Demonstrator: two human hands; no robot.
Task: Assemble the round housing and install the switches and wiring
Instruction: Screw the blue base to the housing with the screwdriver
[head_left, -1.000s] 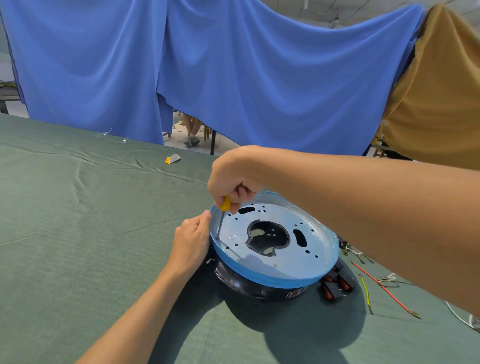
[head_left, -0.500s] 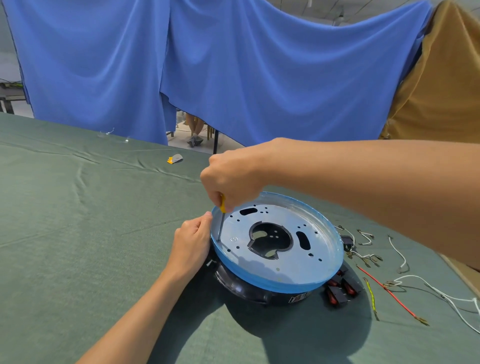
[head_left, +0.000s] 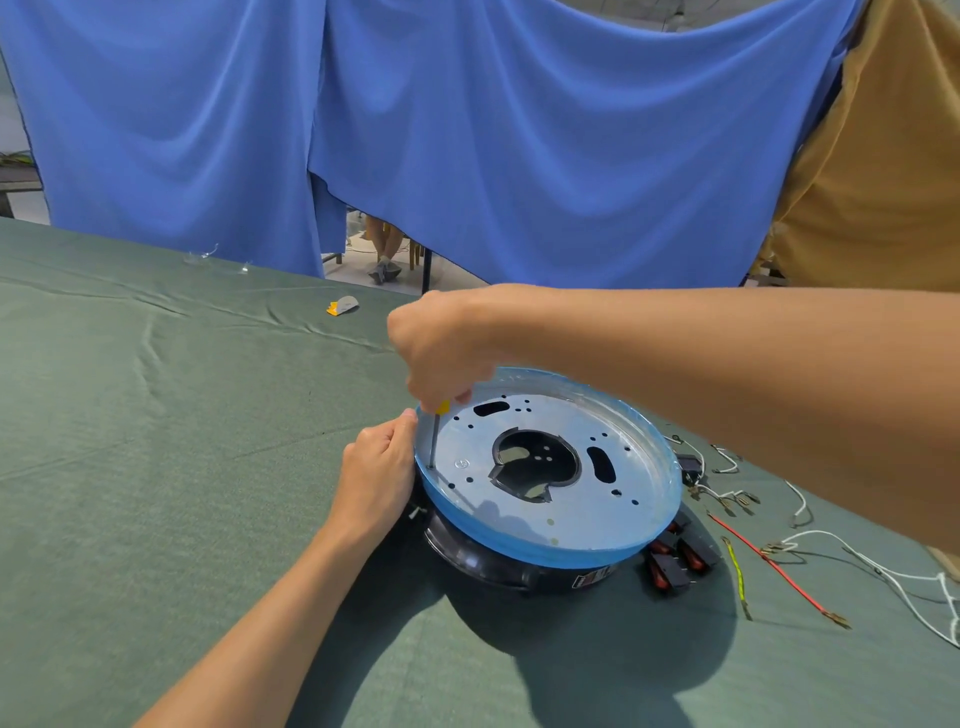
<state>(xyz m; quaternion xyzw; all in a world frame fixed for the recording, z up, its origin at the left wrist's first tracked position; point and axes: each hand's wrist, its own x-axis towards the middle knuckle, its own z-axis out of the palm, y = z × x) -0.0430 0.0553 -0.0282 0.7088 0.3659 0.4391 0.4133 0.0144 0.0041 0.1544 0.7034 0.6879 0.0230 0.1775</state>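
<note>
green cloth (head_left: 156, 467) bears housing (head_left: 597, 525); right hand (head_left: 441, 353) grips screwdriver (head_left: 432, 439).

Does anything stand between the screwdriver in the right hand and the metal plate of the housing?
Nothing visible does. The screwdriver runs straight from the right hand down to the metal plate near its left rim. The left hand grips that rim from outside, beside the shaft, not under it.
</note>
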